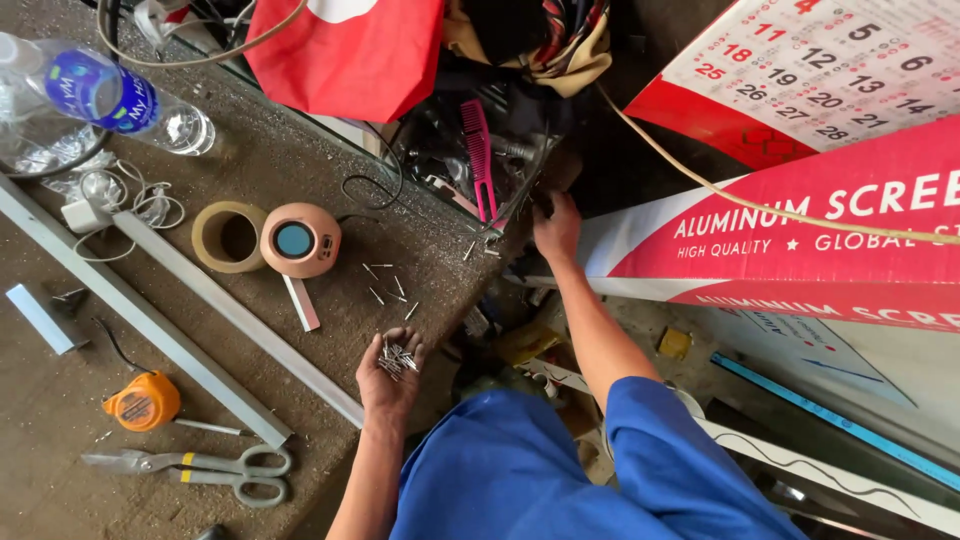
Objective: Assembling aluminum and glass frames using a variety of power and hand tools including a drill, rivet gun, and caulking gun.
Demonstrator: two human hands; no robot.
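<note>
My left hand [388,375] is cupped palm up at the edge of the brown workbench [60,470] and holds a small pile of metal screws [396,358]. A few loose screws [388,288] lie on the bench just beyond it. My right hand [556,228] reaches forward past the bench corner, fingers down among dark clutter beside a pink comb [478,158]. What its fingertips touch is hidden. Blue sleeves and a blue shirt fill the bottom of the view.
On the bench lie two long aluminium strips [150,322], a tape roll [228,236], a round pink device [300,240], an orange tape measure [146,400], scissors [215,468], a plastic bottle [110,95]. A red-and-white box [800,240] and a calendar [830,70] stand at right.
</note>
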